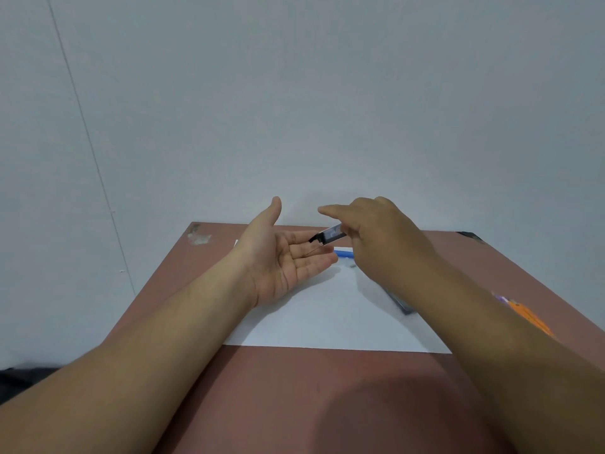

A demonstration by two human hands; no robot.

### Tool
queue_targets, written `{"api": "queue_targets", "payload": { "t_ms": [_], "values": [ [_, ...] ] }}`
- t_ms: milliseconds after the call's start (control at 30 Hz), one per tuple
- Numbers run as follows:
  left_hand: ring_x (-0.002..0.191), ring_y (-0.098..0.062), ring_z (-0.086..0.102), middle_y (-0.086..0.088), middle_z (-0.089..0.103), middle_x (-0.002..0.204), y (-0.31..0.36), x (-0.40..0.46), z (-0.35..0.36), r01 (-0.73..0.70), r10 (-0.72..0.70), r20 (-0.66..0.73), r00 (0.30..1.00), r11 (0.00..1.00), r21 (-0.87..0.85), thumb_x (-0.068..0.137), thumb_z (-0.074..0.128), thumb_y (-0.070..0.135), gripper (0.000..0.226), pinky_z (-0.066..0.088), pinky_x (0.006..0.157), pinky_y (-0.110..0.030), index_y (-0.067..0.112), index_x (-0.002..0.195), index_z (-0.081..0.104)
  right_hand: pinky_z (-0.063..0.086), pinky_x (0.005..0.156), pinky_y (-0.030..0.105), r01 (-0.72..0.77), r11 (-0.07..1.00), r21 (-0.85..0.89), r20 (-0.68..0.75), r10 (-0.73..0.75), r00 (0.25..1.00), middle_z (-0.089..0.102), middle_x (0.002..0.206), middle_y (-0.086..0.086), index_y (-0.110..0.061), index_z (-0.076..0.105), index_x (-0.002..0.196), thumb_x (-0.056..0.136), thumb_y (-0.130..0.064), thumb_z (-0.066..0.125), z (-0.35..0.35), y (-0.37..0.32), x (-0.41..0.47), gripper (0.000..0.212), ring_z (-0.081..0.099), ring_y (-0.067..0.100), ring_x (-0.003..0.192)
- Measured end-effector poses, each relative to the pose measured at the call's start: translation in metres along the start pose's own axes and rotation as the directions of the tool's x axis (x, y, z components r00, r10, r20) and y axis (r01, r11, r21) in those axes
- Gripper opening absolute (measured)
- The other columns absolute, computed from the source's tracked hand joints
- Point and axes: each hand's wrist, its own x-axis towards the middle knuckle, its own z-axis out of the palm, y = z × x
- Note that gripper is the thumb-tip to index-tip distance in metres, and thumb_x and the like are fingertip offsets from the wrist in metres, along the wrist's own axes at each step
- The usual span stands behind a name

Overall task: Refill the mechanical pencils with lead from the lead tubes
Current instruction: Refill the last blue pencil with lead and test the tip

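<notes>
I pinch the lead tube [331, 236] in my right hand [376, 237], tipping its black spout over my left hand [288, 260], which lies spread, palm up, above the white paper [327, 309]. A lead [313, 252] (hair-thin, brittle) touches my fingers; I'd hold it lightly, near mid-length.

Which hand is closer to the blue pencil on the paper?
Right. The right hand, holding the lead tube, sits just above the blue pencil's right end. The left hand lies open, fingertips beside its left end.
</notes>
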Motion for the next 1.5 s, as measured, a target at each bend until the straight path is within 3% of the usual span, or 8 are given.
{"api": "queue_targets", "payload": {
  "t_ms": [400, 600, 867, 1000, 1133, 1233, 1367, 1500],
  "values": [
    [0.102, -0.041, 0.072, -0.028, 0.069, 0.118, -0.003, 0.0, 0.004, -0.032, 0.06, -0.141, 0.988, 0.98, 0.196, 0.097, 0.055, 0.055, 0.064, 0.057, 0.094, -0.045, -0.003, 0.123, 0.06, 0.05, 0.091, 0.033, -0.114, 0.95, 0.292, -0.131, 0.157, 0.979, 0.066, 0.109, -0.001, -0.031, 0.061, 0.139, 0.1, 0.003, 0.045, 0.02, 0.015, -0.012, 0.054, 0.056, 0.017, 0.105],
    [0.089, -0.036, 0.074, -0.023, 0.07, 0.101, -0.007, 0.003, 0.003, -0.099, 0.171, -0.186, 0.967, 0.933, 0.345, 0.097, 0.066, 0.032, 0.038, 0.061, 0.086, -0.04, -0.002, 0.115, 0.064, 0.036, 0.079, 0.001, -0.202, 0.888, 0.413, -0.142, 0.282, 0.949, 0.061, 0.113, -0.01, -0.033, 0.062, 0.136, 0.104, -0.004, 0.044, 0.016, 0.019, -0.017, 0.046, 0.051, 0.005, 0.103],
    [0.092, -0.031, 0.076, -0.02, 0.075, 0.096, -0.01, 0.005, 0.002, -0.177, 0.288, -0.167, 0.943, 0.858, 0.482, 0.094, 0.069, 0.01, 0.013, 0.06, 0.084, -0.033, -0.002, 0.095, 0.07, 0.057, 0.091, 0.044, -0.238, 0.759, 0.606, -0.11, 0.376, 0.92, 0.059, 0.113, -0.016, -0.037, 0.067, 0.129, 0.105, -0.012, 0.047, 0.018, 0.016, -0.02, 0.039, 0.056, 0.005, 0.1],
    [0.086, -0.028, 0.075, -0.02, 0.075, 0.095, -0.007, 0.004, 0.0, -0.214, 0.328, -0.161, 0.931, 0.847, 0.487, 0.095, 0.067, 0.009, 0.011, 0.061, 0.078, -0.031, -0.002, 0.094, 0.07, 0.06, 0.085, 0.042, -0.272, 0.693, 0.668, -0.08, 0.431, 0.899, 0.061, 0.107, -0.016, -0.038, 0.069, 0.126, 0.105, -0.013, 0.048, 0.017, 0.02, -0.021, 0.039, 0.057, 0.007, 0.092],
    [0.081, -0.029, 0.072, -0.021, 0.073, 0.094, -0.002, 0.002, -0.003, -0.243, 0.339, -0.161, 0.927, 0.868, 0.432, 0.096, 0.065, 0.006, 0.008, 0.063, 0.078, -0.031, 0.0, 0.091, 0.067, 0.048, 0.055, 0.009, -0.29, 0.583, 0.759, -0.05, 0.497, 0.867, 0.064, 0.104, -0.009, -0.037, 0.072, 0.116, 0.105, -0.012, 0.049, 0.012, 0.032, -0.022, 0.036, 0.056, 0.007, 0.085],
    [0.078, -0.028, 0.071, -0.022, 0.072, 0.095, 0.001, 0.001, -0.004, -0.255, 0.343, -0.166, 0.925, 0.881, 0.398, 0.096, 0.063, 0.006, 0.007, 0.063, 0.08, -0.035, -0.001, 0.095, 0.065, 0.042, 0.071, 0.017, -0.304, 0.531, 0.791, -0.052, 0.553, 0.831, 0.068, 0.1, -0.017, -0.038, 0.075, 0.106, 0.103, -0.012, 0.053, 0.011, 0.042, -0.021, 0.034, 0.056, 0.001, 0.078],
    [0.078, -0.028, 0.07, -0.021, 0.073, 0.096, -0.001, 0.002, -0.002, -0.262, 0.34, -0.147, 0.929, 0.884, 0.387, 0.093, 0.071, 0.014, 0.015, 0.063, 0.078, -0.032, 0.0, 0.096, 0.066, 0.038, 0.064, 0.019, -0.322, 0.478, 0.817, -0.041, 0.606, 0.795, 0.062, 0.076, -0.019, -0.033, 0.077, 0.105, 0.101, -0.011, 0.055, 0.011, 0.049, -0.02, 0.032, 0.049, -0.001, 0.06],
    [0.079, -0.024, 0.071, -0.018, 0.075, 0.099, -0.003, 0.003, 0.0, -0.299, 0.38, -0.117, 0.918, 0.853, 0.427, 0.091, 0.074, 0.017, 0.022, 0.061, 0.078, -0.031, -0.001, 0.102, 0.07, 0.044, 0.074, 0.022, -0.328, 0.472, 0.818, -0.025, 0.599, 0.8, 0.068, 0.089, -0.021, -0.036, 0.076, 0.101, 0.101, -0.012, 0.055, 0.011, 0.046, -0.02, 0.032, 0.057, -0.002, 0.073]
  ]
}}
